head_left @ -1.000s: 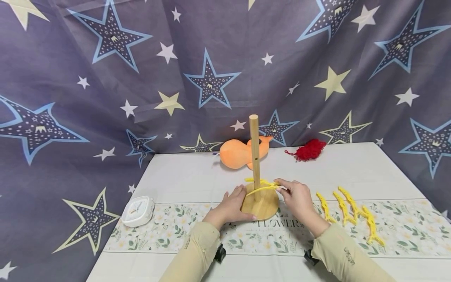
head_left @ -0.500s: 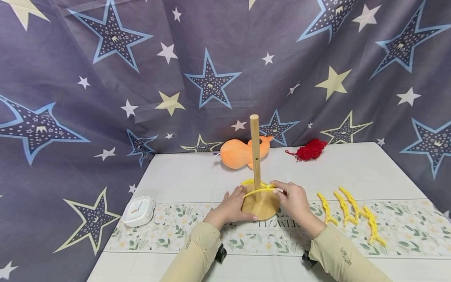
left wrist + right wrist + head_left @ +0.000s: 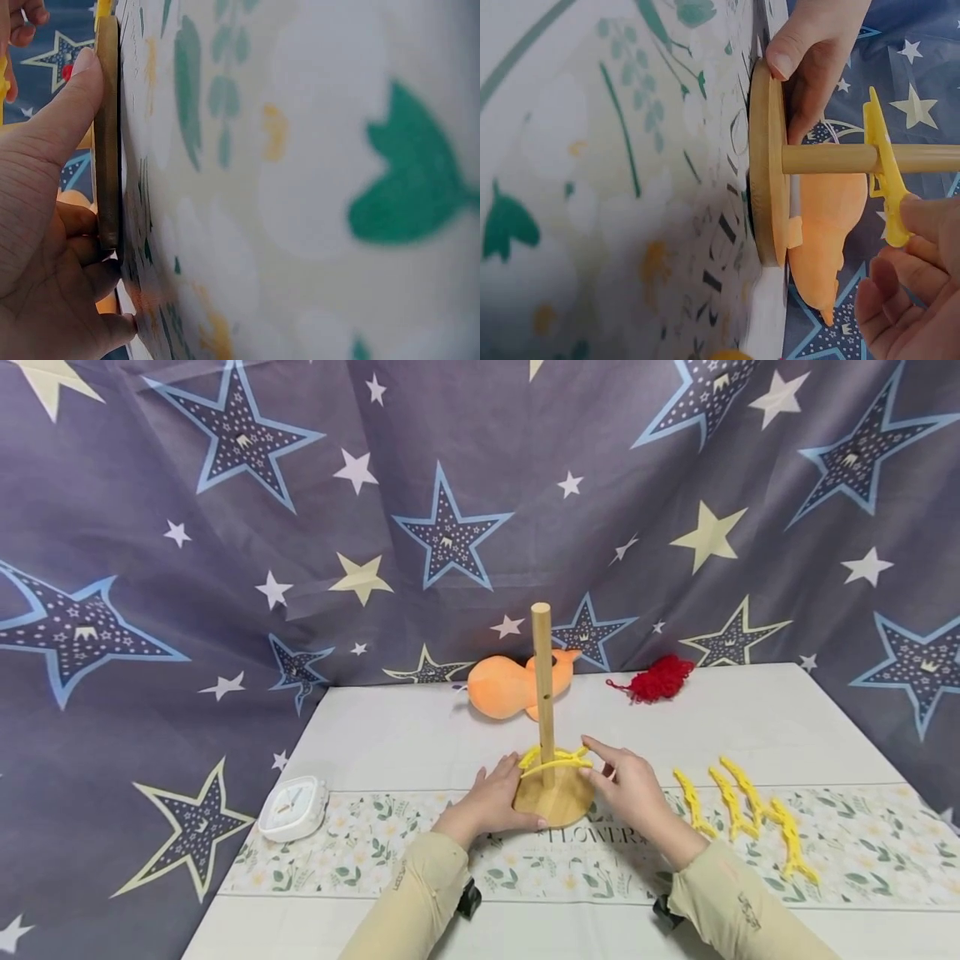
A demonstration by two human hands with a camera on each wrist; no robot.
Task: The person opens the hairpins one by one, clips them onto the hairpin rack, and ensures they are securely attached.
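Note:
A wooden stand has a round base (image 3: 561,806) and an upright post (image 3: 543,685) with small holes in it. My left hand (image 3: 491,800) holds the base's left rim, with the thumb along its near edge, as the left wrist view also shows. My right hand (image 3: 633,781) pinches a yellow branch-like plastic piece (image 3: 889,180) between thumb and index finger. In the head view its yellow strips lie before and behind the lower post, above the base. In the right wrist view it crosses the post. Whether it is fastened there cannot be told.
Several yellow branch-like pieces (image 3: 726,797) lie to the right. A white clock (image 3: 294,810) sits at the left. At the back are an orange plush toy (image 3: 498,687) and red yarn (image 3: 658,679). A flowered runner (image 3: 375,835) crosses the table; a star-patterned curtain (image 3: 480,493) hangs behind.
The right hand moved a little left, then slightly back right, still pinching the yellow piece. That piece has shifted and turned slightly around the post. Left hand and stand stay put.

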